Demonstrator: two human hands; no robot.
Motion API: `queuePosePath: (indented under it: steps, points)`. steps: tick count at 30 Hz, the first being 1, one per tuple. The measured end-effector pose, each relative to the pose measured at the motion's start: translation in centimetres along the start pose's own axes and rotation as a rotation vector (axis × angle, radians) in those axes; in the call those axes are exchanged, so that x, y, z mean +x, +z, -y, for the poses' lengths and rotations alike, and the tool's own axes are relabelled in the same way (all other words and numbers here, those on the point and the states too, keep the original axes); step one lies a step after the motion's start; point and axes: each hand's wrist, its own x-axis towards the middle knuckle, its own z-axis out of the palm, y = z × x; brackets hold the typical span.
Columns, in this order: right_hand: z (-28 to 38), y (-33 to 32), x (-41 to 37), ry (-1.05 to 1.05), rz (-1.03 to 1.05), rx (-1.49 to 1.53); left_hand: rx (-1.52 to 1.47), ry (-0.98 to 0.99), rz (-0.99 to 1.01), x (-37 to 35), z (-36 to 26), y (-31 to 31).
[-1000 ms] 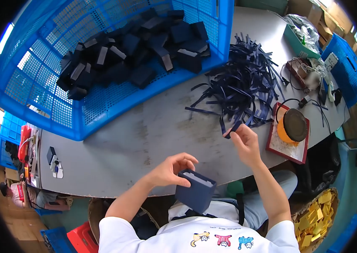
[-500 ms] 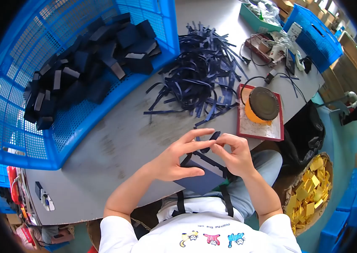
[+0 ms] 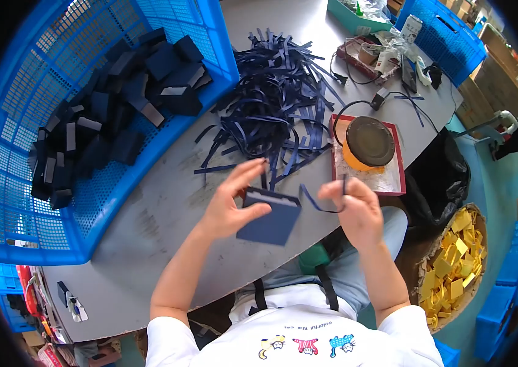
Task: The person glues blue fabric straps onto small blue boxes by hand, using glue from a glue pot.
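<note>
A small navy box [image 3: 269,221] with a pale strip along its upper edge is at the near side of the grey table. My left hand [image 3: 229,205] grips its upper left corner, thumb across the front and index finger stretched upward. A short dark ribbon end [image 3: 264,179] stands up from the box by those fingertips. To the right, my right hand [image 3: 357,208] is closed on a narrow navy ribbon [image 3: 315,203], which curves toward the box. The right fingers are slightly blurred. Beyond my hands lies a tangled pile of navy ribbons [image 3: 277,104].
A blue crate [image 3: 109,208] of navy boxes stands at left. On the right, a round dark-topped orange pot [image 3: 369,144] sits in a red-edged tray [image 3: 401,177]. A black bag [image 3: 439,189] and a container of yellow pieces [image 3: 454,269] are beside the table.
My hands have moved apart, the right one carrying the ribbon rightward. The box has risen from near my lap to above the table edge, now by my left hand.
</note>
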Motion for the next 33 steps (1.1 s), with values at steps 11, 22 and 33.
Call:
queuePosePath:
  steps: [11, 22, 33]
  points:
    - [3.7, -2.8, -4.2, 0.375, -0.093, 0.257, 0.165, 0.298, -0.180, 0.1, 1.4, -1.1]
    - [5.8, -7.9, -3.2, 0.158, -0.637, -0.303, -0.015, 0.261, 0.192, -0.2, 0.6, 4.3]
    - [5.4, -11.2, 1.4, 0.180, -0.722, -0.423, -0.013, 0.438, 0.608, 1.8, 0.8, 10.6]
